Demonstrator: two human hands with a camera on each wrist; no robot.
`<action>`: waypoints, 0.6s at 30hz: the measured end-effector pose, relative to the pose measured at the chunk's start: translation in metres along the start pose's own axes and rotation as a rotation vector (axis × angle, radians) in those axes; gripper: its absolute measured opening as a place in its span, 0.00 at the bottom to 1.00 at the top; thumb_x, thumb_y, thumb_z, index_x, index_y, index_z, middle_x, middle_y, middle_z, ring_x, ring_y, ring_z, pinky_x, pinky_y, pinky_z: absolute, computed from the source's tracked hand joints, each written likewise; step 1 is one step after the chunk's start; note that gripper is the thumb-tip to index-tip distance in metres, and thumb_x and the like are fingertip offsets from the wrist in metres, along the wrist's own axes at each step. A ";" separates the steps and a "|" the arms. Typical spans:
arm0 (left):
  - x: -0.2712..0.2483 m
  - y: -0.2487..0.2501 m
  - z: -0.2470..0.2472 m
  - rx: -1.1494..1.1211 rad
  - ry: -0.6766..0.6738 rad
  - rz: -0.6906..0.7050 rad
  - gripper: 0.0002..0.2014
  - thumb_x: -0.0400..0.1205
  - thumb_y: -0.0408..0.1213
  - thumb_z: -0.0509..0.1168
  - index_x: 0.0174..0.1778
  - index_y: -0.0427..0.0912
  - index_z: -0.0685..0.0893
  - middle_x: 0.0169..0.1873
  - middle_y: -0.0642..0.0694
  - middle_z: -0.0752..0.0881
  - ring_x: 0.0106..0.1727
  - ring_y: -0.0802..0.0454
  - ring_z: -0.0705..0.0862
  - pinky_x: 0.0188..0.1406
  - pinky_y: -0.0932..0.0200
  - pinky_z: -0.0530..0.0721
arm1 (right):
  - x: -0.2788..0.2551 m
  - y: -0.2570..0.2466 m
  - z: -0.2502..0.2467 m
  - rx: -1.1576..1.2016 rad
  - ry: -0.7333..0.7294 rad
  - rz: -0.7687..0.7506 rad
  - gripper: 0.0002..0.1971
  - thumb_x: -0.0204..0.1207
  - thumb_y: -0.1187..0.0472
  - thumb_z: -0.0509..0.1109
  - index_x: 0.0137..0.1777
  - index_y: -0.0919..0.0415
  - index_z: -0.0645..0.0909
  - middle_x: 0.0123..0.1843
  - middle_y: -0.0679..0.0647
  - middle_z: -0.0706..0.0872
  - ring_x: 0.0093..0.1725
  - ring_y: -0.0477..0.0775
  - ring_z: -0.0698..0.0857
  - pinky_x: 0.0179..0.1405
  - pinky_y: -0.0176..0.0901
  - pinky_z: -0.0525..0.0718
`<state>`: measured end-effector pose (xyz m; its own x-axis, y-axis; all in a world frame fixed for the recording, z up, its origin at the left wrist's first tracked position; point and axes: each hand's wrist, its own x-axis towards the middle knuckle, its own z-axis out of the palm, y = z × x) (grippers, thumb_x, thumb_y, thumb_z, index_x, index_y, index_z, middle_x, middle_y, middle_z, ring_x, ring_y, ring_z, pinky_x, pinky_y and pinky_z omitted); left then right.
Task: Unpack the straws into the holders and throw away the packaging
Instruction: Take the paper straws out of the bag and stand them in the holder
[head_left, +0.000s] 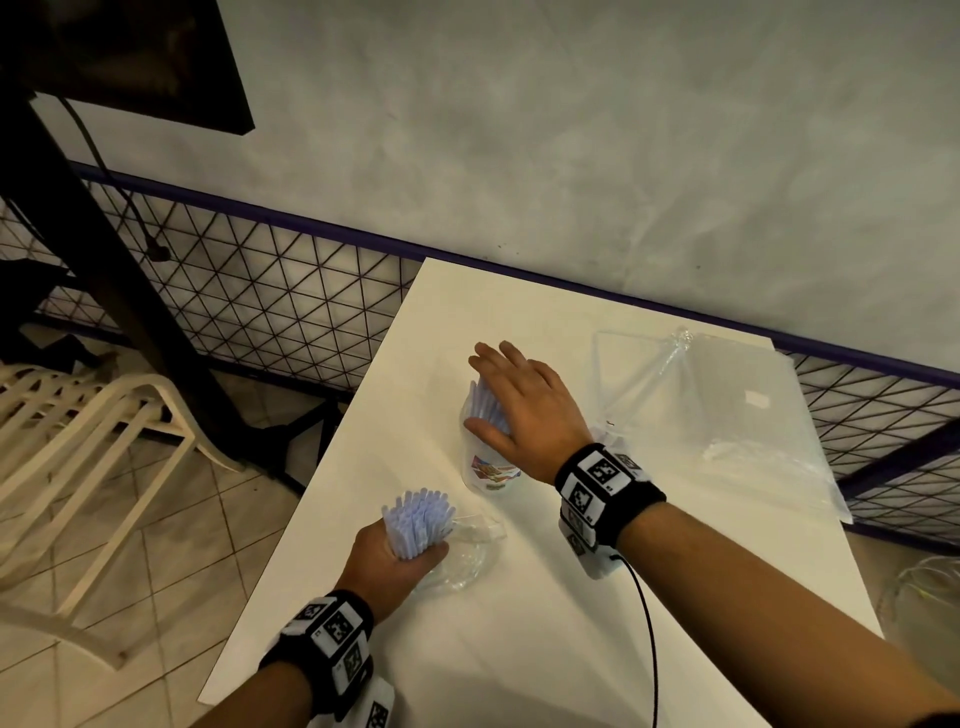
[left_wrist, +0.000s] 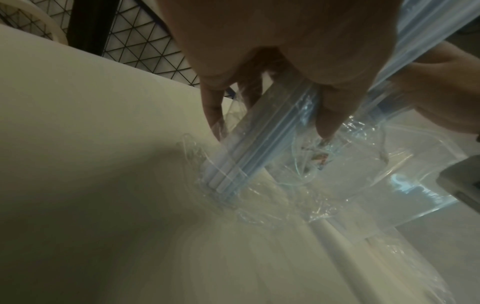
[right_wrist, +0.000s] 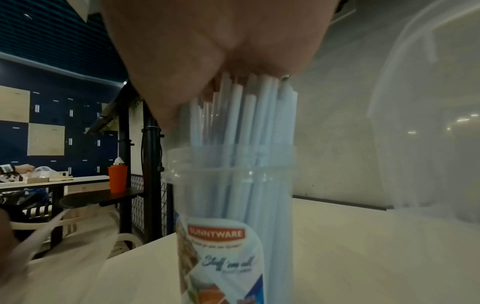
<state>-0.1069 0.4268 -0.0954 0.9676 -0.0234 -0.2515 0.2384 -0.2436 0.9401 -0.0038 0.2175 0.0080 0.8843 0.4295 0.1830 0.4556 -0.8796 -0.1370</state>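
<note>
A clear holder with a printed label stands upright mid-table, holding several pale blue straws. My right hand lies flat on their tops, fingers straight; in the right wrist view the palm presses the straws in the holder. Nearer the table's left edge, my left hand grips a second bundle of straws upright. Crumpled clear packaging wraps its lower part. The left wrist view shows my fingers round the bundle, its lower ends on the table.
A large clear plastic bag lies on the white table at the far right. A white plastic chair stands left of the table, with a wire mesh fence and grey wall behind. A black cable runs from my right wrist.
</note>
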 end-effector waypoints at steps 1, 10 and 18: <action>0.000 0.000 0.000 0.007 -0.003 0.000 0.13 0.69 0.33 0.80 0.42 0.55 0.87 0.37 0.55 0.91 0.42 0.65 0.89 0.40 0.73 0.81 | 0.003 0.000 0.000 -0.010 0.013 0.008 0.35 0.83 0.39 0.61 0.85 0.53 0.60 0.88 0.50 0.59 0.88 0.55 0.55 0.83 0.54 0.56; -0.001 0.000 0.000 0.019 0.001 0.012 0.16 0.68 0.31 0.81 0.43 0.55 0.86 0.40 0.54 0.90 0.43 0.70 0.87 0.44 0.72 0.81 | 0.032 0.001 0.001 0.018 -0.088 0.164 0.31 0.82 0.34 0.58 0.82 0.44 0.64 0.86 0.46 0.64 0.85 0.58 0.63 0.78 0.61 0.65; -0.001 0.001 0.000 0.035 -0.006 0.012 0.16 0.68 0.33 0.80 0.43 0.57 0.86 0.40 0.55 0.90 0.44 0.69 0.88 0.42 0.75 0.81 | 0.033 0.000 0.004 0.034 -0.006 0.190 0.18 0.86 0.52 0.60 0.71 0.57 0.80 0.69 0.53 0.84 0.64 0.61 0.82 0.61 0.54 0.78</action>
<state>-0.1077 0.4262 -0.0941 0.9699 -0.0320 -0.2415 0.2236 -0.2773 0.9344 0.0261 0.2322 0.0105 0.9553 0.2578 0.1447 0.2835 -0.9376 -0.2015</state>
